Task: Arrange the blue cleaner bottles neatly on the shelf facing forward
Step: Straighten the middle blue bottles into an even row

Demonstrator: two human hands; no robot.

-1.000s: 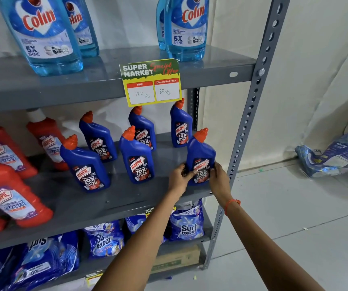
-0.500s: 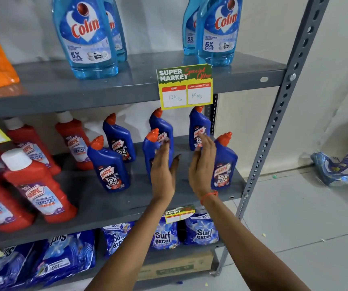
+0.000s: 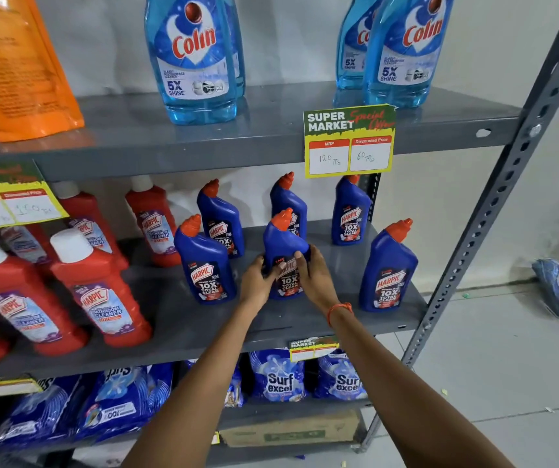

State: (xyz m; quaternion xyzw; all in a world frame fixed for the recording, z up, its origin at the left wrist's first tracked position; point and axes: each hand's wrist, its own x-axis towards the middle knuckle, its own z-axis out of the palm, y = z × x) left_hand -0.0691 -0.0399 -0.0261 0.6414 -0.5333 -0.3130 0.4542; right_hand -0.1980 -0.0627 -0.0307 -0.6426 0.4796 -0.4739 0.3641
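Several blue cleaner bottles with orange caps stand on the grey middle shelf (image 3: pixel 183 329). My left hand (image 3: pixel 257 282) and my right hand (image 3: pixel 315 278) both grip the middle front bottle (image 3: pixel 283 244) from either side, covering part of its label. The front left bottle (image 3: pixel 205 261) and the front right bottle (image 3: pixel 389 268) stand upright, labels forward. Behind them stand three back bottles: left (image 3: pixel 222 221), middle (image 3: pixel 289 201), partly hidden by the held one, and right (image 3: pixel 350 214).
Red bathroom cleaner bottles (image 3: pixel 99 292) fill the shelf's left part. A price tag (image 3: pixel 349 140) hangs from the upper shelf, which holds light blue glass cleaner bottles (image 3: pixel 193 59) and an orange pouch (image 3: pixel 18 72). Detergent packs (image 3: pixel 278 376) lie below. The shelf post (image 3: pixel 494 204) stands at right.
Both hands left the front right bottle, passed open in front of the shelf, and now close around the middle front bottle. The view has moved closer and leftwards.
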